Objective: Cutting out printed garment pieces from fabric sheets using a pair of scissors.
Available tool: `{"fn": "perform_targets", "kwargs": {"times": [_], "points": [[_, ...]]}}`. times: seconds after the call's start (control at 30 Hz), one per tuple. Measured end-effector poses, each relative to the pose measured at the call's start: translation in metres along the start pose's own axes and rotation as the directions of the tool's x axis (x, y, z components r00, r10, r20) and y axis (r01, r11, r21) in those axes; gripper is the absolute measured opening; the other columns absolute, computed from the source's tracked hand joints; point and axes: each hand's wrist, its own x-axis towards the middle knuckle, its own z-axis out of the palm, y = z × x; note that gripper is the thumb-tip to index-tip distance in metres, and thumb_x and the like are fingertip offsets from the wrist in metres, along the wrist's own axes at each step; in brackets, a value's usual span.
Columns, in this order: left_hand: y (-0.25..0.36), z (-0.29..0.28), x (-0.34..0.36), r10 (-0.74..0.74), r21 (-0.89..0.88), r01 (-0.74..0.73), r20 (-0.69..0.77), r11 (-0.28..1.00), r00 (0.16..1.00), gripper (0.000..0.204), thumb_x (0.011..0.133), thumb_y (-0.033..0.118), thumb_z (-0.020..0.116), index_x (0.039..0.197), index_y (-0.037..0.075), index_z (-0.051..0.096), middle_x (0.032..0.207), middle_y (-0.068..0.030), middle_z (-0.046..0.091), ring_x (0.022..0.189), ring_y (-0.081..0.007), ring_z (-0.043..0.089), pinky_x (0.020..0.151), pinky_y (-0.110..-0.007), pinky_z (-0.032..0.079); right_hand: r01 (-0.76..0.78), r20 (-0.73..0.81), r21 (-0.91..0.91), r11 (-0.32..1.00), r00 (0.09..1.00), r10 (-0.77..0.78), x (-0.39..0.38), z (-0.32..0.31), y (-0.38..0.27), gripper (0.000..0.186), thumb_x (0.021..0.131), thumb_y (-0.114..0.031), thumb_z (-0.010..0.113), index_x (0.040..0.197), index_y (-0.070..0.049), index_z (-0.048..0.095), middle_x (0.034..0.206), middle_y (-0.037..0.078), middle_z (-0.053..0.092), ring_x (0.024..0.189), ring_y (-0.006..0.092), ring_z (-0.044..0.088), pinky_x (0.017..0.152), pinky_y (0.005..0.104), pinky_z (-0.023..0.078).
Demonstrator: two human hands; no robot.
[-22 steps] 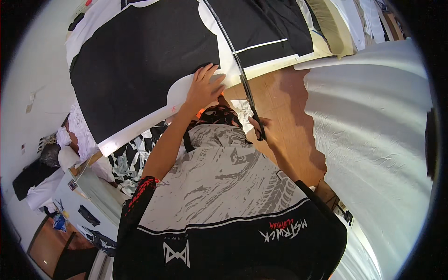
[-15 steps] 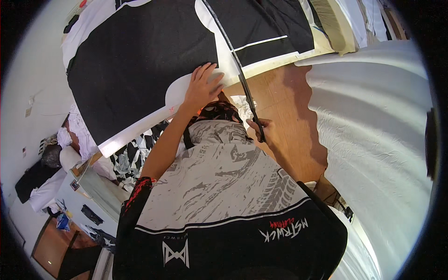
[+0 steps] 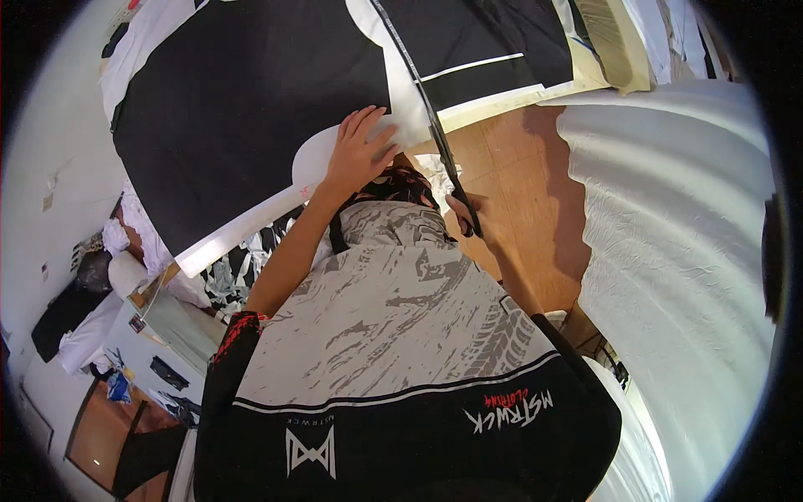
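Observation:
My left hand [image 3: 361,151] lies with fingers apart on printed fabric, across the lower edge of a large black panel [image 3: 242,100] and its white border [image 3: 309,163]. My right hand [image 3: 468,209] is closed on the handles of long black scissors [image 3: 447,159], which point up toward the fabric. Their blades line up with a narrow dark printed strip [image 3: 397,50] running up between the large panel and a second black panel [image 3: 477,33] at the right; I cannot make out where blades and strip meet.
A large white cloth [image 3: 669,251] drapes down at the right, beside a brown tiled floor [image 3: 519,192]. At the left are piled fabrics [image 3: 130,217], scraps [image 3: 234,276] and a pale cabinet [image 3: 159,335] near a white wall [image 3: 58,151]. Beige fabric [image 3: 619,46] lies at the top right.
The view has shifted a little, with the fabric and both hands appearing slightly higher. My left hand stays spread on the fabric; my right hand still grips the scissors.

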Motion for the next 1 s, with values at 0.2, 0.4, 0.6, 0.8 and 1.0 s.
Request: {"fn": "perform_targets", "kwargs": {"times": [0.2,0.4,0.6,0.8,1.0], "points": [[0.007,0.001,-0.008,-0.002,-0.022,0.002,-0.009,1.0,1.0,0.036,0.09,0.023,0.08,0.124,0.012,0.074,0.148,-0.0139,0.059,0.143,-0.0339,0.05,0.118,-0.053,0.04,-0.016,-0.032,0.032,0.999,0.999,0.017,-0.002,0.009,-0.003,0.047,0.091,-0.051,0.084,0.081,-0.007,0.071,0.057,-0.004,0.054,0.05,0.0059,0.051,0.048,0.0243,0.035],[0.01,0.0,-0.016,-0.001,-0.006,0.001,-0.006,1.0,1.0,0.036,0.091,0.022,0.08,0.124,0.011,0.074,0.148,-0.0137,0.059,0.142,-0.0336,0.051,0.118,-0.053,0.04,-0.051,-0.079,-0.098,0.994,0.996,0.043,-0.007,0.018,0.002,0.043,0.099,-0.043,0.078,0.076,-0.009,0.064,0.058,-0.002,0.054,0.048,0.0068,0.05,0.046,0.0249,0.036],[0.011,0.004,-0.021,0.0,-0.047,-0.001,-0.025,0.999,1.0,0.035,0.09,0.021,0.079,0.124,0.011,0.074,0.148,-0.0135,0.059,0.142,-0.033,0.052,0.118,-0.053,0.04,-0.11,-0.12,-0.126,0.986,0.988,0.095,-0.019,0.017,0.01,0.04,0.097,-0.04,0.08,0.08,-0.007,0.067,0.056,-0.003,0.054,0.047,0.0062,0.05,0.045,0.0244,0.035],[0.017,0.003,-0.03,-0.013,-0.063,0.012,-0.02,0.998,1.0,0.035,0.091,0.021,0.078,0.124,0.01,0.073,0.147,-0.0132,0.06,0.142,-0.0332,0.052,0.118,-0.052,0.04,-0.04,-0.058,0.011,0.999,0.997,0.04,-0.019,0.012,0.021,0.049,0.091,-0.052,0.084,0.079,-0.006,0.071,0.06,-0.005,0.054,0.052,0.0051,0.051,0.049,0.0237,0.035],[0.022,-0.008,-0.039,-0.051,-0.081,0.051,0.012,0.995,0.999,0.038,0.09,0.017,0.081,0.127,0.01,0.073,0.148,-0.012,0.06,0.141,-0.0329,0.053,0.116,-0.051,0.042,0.001,0.031,0.026,1.0,1.0,-0.002,-0.008,0.016,0.001,0.05,0.091,-0.054,0.083,0.079,-0.007,0.069,0.062,-0.004,0.057,0.054,0.0049,0.053,0.051,0.0231,0.037]]}}
